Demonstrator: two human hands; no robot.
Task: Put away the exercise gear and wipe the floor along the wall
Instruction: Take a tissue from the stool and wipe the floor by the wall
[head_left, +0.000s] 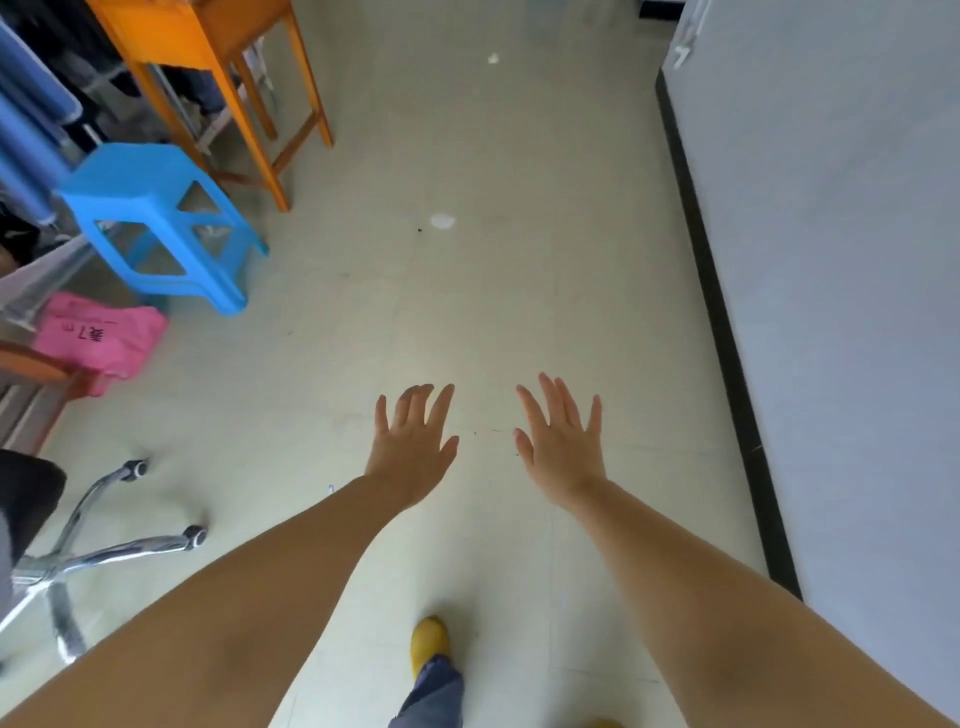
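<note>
Floor (467, 312), pale tile, fills frame centre; wall (841, 260) with black baseboard (727, 332) runs along it at 3 o'clock. Exercise gear: cannot tell which item, if any. Left hand (413, 447) and right hand (563, 447) both stretched forward over the floor, fingers spread wide, holding nothing (palms down, side by side, apart). White scrap (442, 221) at 12 o'clock. Blue stool (156, 223) at 10, orange table (208, 67) at 11, pink bag (98, 338) at 9, chair base (98, 551) at 8. Yellow shoe (428, 642) at 6.
</note>
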